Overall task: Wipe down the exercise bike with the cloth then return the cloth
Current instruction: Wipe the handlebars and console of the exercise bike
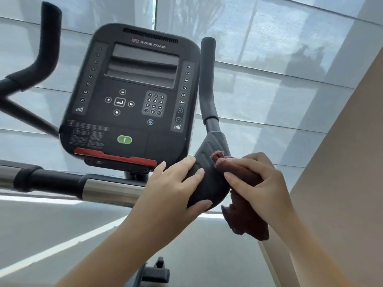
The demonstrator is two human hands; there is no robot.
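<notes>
Two bare forearms up from six o'clock. Left hand (176, 183) spread wide, fingers and thumb wrapped over the black elbow pad (209, 172) of the exercise bike (132, 96), bracing it. Right hand (257, 183) at four o'clock, closed around a bunched reddish-brown cloth (246, 220), pressing it against the pad's right edge; loose end hanging below the wrist. Console (132, 90) above at eleven o'clock, screen dark, green button low on its face. Right handlebar grip (208, 79) rising at one o'clock, chrome bar (109, 189) running off toward nine.
</notes>
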